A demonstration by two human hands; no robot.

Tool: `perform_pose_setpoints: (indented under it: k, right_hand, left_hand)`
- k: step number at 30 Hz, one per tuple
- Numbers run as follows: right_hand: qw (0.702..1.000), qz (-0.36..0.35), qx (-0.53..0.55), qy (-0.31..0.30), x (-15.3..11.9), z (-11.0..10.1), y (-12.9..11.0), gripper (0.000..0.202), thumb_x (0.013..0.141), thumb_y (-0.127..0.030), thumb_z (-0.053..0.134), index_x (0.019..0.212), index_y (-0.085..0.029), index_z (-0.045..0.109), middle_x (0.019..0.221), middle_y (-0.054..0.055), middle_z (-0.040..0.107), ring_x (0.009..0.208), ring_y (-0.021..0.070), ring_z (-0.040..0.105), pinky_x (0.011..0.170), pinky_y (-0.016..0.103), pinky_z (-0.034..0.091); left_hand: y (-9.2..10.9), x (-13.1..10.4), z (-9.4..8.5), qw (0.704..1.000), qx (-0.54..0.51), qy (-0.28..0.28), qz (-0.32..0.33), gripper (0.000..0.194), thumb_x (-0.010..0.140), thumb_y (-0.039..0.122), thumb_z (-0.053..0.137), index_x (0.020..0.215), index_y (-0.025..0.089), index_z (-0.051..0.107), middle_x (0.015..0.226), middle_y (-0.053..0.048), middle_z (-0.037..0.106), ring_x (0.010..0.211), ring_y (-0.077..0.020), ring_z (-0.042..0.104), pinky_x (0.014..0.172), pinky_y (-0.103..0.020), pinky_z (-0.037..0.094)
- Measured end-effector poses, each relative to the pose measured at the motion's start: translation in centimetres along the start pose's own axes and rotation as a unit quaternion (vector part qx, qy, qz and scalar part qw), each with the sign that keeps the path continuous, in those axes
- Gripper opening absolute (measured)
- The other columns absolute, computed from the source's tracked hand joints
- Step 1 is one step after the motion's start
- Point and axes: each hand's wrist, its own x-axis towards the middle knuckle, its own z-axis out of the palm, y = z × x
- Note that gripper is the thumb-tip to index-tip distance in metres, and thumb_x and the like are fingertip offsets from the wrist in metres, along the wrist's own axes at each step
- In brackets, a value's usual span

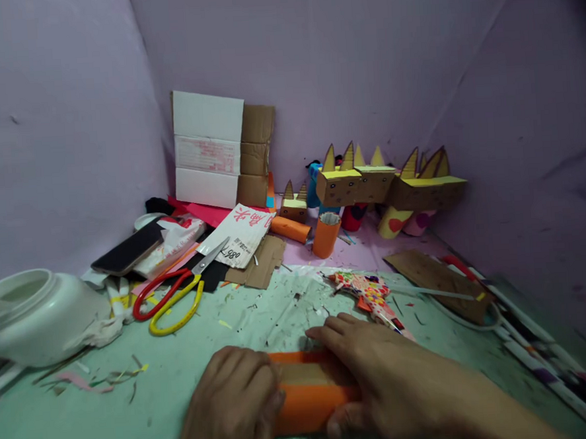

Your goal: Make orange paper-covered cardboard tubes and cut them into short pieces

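Note:
Low at the front of the table lies a cardboard tube [309, 407] partly covered in orange paper, a brown strip showing along its top. Around its left end my left hand [232, 399] is closed, fingers curled. The other end is gripped by my right hand [376, 370], fingers over the far side and thumb on the near side. Both hands hide the tube's ends. Just beyond my right hand lies a glue gun [364, 291] with a floral pattern, a pale glue stick [434, 292] at its rear.
Red-and-yellow scissors [190, 285] lie left, by a phone [128, 248] and a white pot-like vessel [41, 321]. Behind are an upright orange tube [326, 235], one lying down [290, 228], and several cardboard figures [340, 187]. A folded white board [209, 148] leans on the wall.

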Motion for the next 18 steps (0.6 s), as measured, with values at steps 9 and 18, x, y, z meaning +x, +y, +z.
perform_pose_setpoints:
  k: [9, 18]
  right_hand:
    - [0.996, 0.067, 0.053, -0.019, -0.2, 0.0, -0.7, 0.043, 0.052, -0.034, 0.083, 0.089, -0.027, 0.062, 0.088, 0.000, 0.063, 0.073, 0.0196, 0.057, 0.059, 0.028, 0.041]
    - [0.991, 0.071, 0.020, 0.111, -1.9, 2.9, -2.0, 0.034, 0.049, -0.015, 0.076, 0.080, -0.023, 0.065, 0.076, 0.002, 0.069, 0.061, 0.0188, 0.060, 0.055, 0.027, 0.041]
  left_hand:
    - [-0.2, -1.7, 2.2, 0.990, 0.077, 0.120, -0.021, 0.020, 0.086, 0.021, 0.040, 0.081, 0.021, 0.059, 0.108, -0.013, 0.061, 0.106, -0.0285, 0.055, 0.080, -0.043, 0.052]
    - [-0.3, -3.2, 1.7, 0.991, -0.014, 0.127, 0.042, 0.018, 0.085, 0.014, 0.048, 0.101, 0.017, 0.056, 0.096, -0.010, 0.068, 0.092, -0.0194, 0.065, 0.079, -0.029, 0.056]
